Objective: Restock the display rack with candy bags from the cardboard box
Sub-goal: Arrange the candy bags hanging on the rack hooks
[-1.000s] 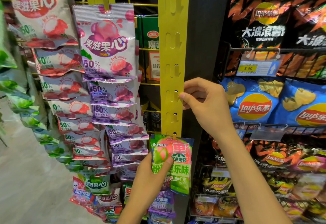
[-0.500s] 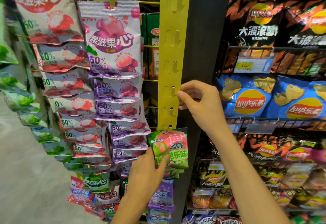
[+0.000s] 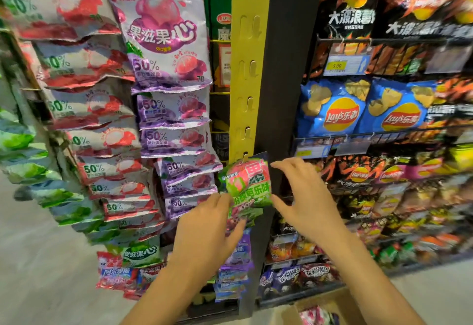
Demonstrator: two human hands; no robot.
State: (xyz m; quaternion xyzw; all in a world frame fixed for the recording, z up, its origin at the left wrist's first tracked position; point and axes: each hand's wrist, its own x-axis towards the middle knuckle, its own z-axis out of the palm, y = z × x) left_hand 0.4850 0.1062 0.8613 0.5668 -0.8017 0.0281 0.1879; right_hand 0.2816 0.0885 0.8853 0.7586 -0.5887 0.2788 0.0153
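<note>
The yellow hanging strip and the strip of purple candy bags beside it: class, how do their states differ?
The yellow hanging strip shows bare hooks above one green-and-pink candy bag; the strip of purple candy bags is covered with overlapping bags from top down. Both hang vertically, side by side.

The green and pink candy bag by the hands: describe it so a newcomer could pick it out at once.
Find the yellow hanging strip beside the dark post. The candy bag hangs from its lowest filled hook, between the left hand and right hand. It alone is green and pink; the bags to its left are purple.
</note>
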